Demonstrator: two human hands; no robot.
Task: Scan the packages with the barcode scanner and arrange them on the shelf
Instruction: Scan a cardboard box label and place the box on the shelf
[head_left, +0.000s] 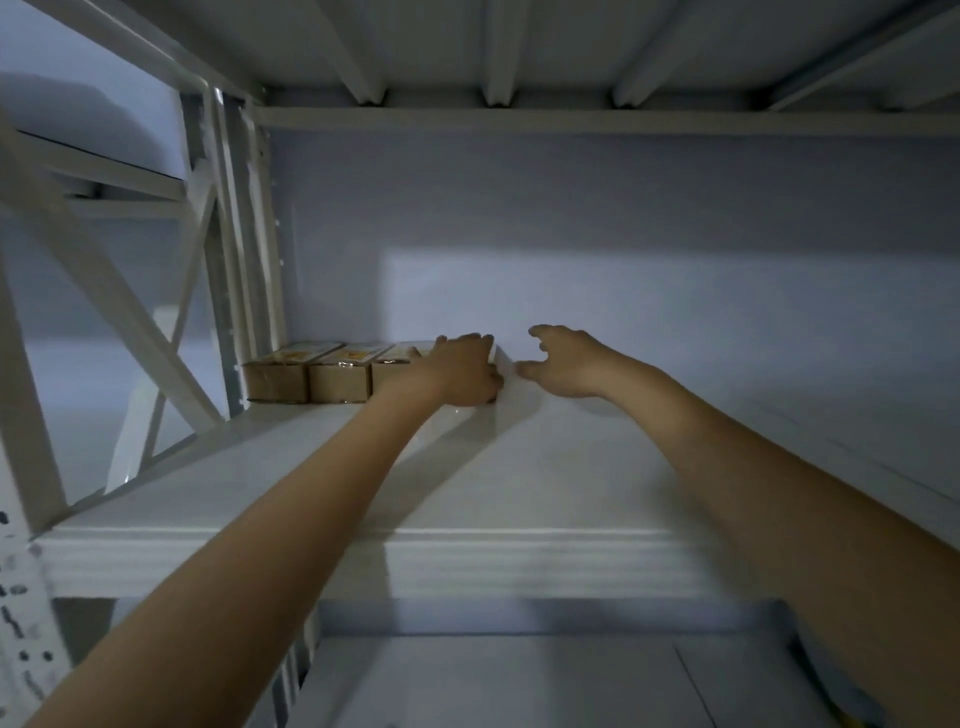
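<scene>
Head view: left hand (462, 371) grips a white box (506, 376) beside three cardboard boxes (332, 371) at the shelf's (571, 467) back-left corner; right hand (563, 361) hovers, fingers spread.

There is one view, from a wide-angle camera worn on the person's head. It faces forward into a white shelf (519, 467) from close in front, about level with the shelf board, so the underside of the board above shows at the top. Both forearms reach away from the lens.
</scene>
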